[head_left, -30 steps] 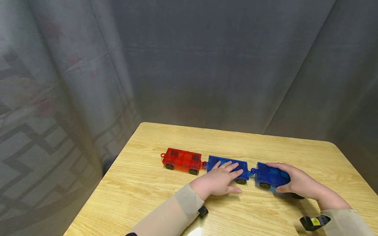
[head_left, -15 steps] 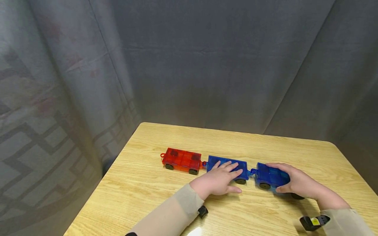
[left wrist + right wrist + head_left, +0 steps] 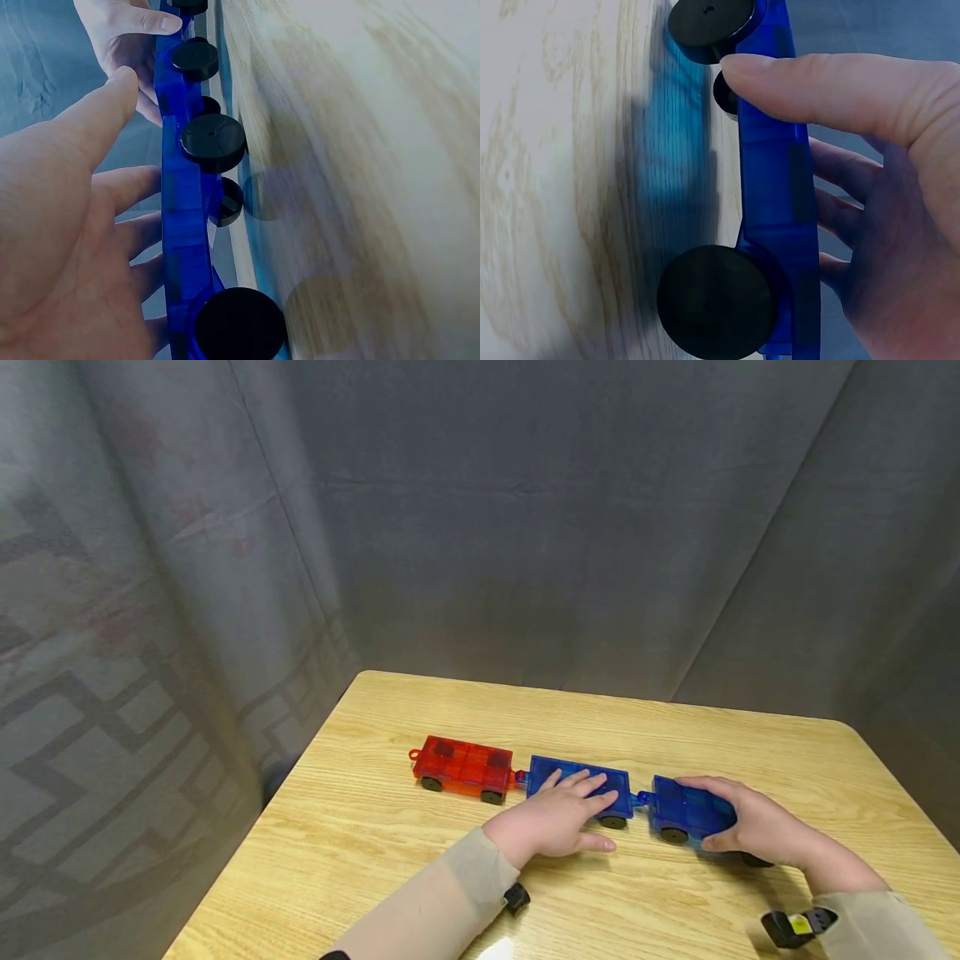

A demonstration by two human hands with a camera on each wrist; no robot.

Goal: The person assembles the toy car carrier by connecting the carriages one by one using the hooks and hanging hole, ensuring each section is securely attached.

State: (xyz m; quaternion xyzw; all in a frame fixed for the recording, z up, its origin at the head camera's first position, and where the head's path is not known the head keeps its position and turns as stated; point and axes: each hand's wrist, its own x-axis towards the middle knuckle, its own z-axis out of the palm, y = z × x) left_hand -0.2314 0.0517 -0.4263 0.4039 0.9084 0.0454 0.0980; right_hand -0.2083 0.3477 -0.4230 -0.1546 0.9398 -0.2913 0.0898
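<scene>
Three see-through toy train cars with black wheels stand in a row on the wooden table (image 3: 345,843). At the left is a red car (image 3: 461,764), its right coupling meeting that of a middle blue car (image 3: 542,768). My left hand (image 3: 551,822) rests on the middle car with fingers spread over its top; the thumb sticks out on the near side. My right hand (image 3: 757,822) grips the right blue car (image 3: 678,806), thumb on its near side and fingers across the top toward the far side. Between the two blue cars the couplings meet; whether they are hooked cannot be told.
Grey curtain (image 3: 525,527) hangs behind the table and along its left side. Bare wood lies in front of and behind the row of cars. A small black device (image 3: 798,927) sits at my right wrist, and another dark one (image 3: 516,897) at my left.
The left end of the right blue car has dipped very slightly at the coupling. Both hands keep nearly the same place.
</scene>
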